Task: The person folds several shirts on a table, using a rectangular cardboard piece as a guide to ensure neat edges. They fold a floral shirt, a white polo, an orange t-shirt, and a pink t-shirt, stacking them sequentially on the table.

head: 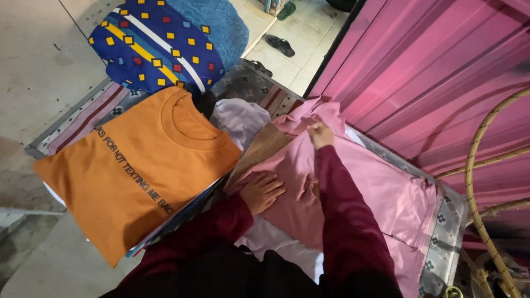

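Note:
A pink garment (387,194) lies spread over a mat on the floor, in front of me. My left hand (262,192) rests flat on its near left part, fingers apart, pressing the cloth down. My right hand (320,134) pinches the far edge of the pink garment and lifts a fold of it. Both my arms are in dark red sleeves. A folded orange t-shirt (136,169) with dark lettering lies on top of a stack to the left, beside my left hand.
A patterned mat (87,116) covers the tiled floor. A blue pillow with coloured squares (157,42) lies at the far left. A pale lilac cloth (242,120) and a brown one (266,144) sit between the shirts. A pink corrugated wall (444,73) stands on the right, sandals (279,45) beyond.

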